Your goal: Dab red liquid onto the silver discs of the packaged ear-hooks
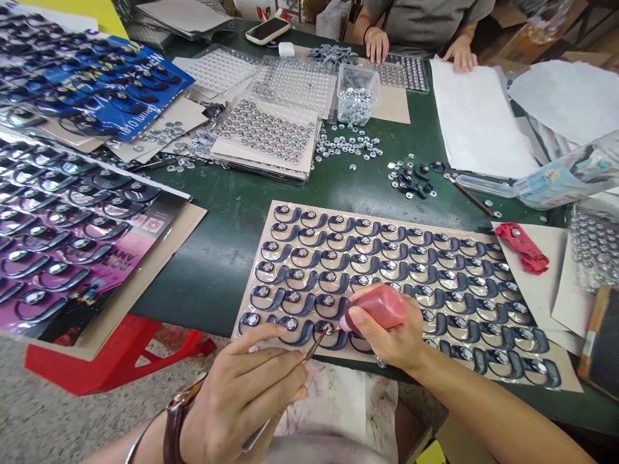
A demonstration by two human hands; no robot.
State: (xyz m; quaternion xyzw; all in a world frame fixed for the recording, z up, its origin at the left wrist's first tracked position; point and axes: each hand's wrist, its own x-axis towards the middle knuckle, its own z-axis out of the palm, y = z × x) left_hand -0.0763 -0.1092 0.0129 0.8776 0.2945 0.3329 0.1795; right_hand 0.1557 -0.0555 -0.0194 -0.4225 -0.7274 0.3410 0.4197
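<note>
The left hand's fingers [278, 372] close on a slim metal tool [314, 345], the index stretched out over the card [563, 379]. The right hand [399, 335] has thumb and fingers wrapped round a red bottle [384, 304], its nozzle pointing left. Tool tip and nozzle meet near the stud of one dark hooked part [322, 330], third from the left in the nearest row; whether either touches it I cannot tell. The card lies on the green table [207, 258] right in front of the person, filled with rows of such parts, each with a shiny stud.

Left of it, a purple pack [120, 261] of similar parts overhangs the edge above a red stool [91, 361]; a blue pack [155, 96] sits behind. A crumpled red piece [522, 248] rests by the card's far right corner.

Farther off are a tray [271, 132] of round pieces, loose discs [351, 142] and a clear tub [360, 96] of more discs. At the far side, a co-worker's hand [461, 55] rests on white paper [478, 122]; the other [377, 45] is at a second tray [409, 72].
</note>
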